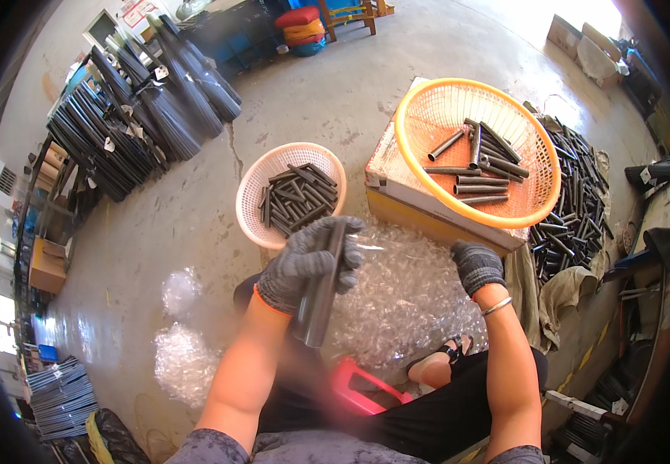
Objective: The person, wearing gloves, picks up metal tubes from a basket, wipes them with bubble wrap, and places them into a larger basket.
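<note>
Head view: our left hand [304,261] grips the tube [323,298], long axis fore-aft; our right hand [477,267], well apart rightward, is clenched, contents unclear.

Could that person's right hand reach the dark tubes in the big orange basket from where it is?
Probably yes: the right hand is close to the orange basket, which is open on top, and nothing covers the dark tubes. It would just need to clear the near rim.

The grey floor [196,224] bears a pink basket [251,205], box [408,209] and clear plastic [404,301].
</note>
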Demonstrator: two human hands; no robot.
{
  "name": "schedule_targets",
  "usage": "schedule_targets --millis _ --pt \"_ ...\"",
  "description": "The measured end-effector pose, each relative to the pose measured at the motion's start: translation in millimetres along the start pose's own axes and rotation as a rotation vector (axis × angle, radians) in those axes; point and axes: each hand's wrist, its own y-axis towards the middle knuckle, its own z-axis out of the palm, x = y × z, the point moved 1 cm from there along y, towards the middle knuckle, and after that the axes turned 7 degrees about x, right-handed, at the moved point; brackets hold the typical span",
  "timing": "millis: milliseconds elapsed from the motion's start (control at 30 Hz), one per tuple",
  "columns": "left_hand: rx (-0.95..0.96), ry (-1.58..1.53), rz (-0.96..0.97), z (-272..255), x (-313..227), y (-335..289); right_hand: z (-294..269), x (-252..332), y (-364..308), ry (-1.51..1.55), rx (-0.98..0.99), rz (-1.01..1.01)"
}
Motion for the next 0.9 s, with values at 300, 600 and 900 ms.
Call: schedule_targets --millis 300,600,900 --pt "-0.153 0.106 -0.151 -6.4 -6.8 -10.6 -37.3 61.5 -30.1 1.405 0.106 -0.727" --pt "-0.034 0.306 -0.385 11.1 16.5 -9.7 -18.5 112.2 -21.4 1.41 0.724 -0.777" --pt "-0.013 -0.245 -0.206 27.8 67.0 -59.1 -0.6 58.8 -15.2 1.547 0.408 -0.549"
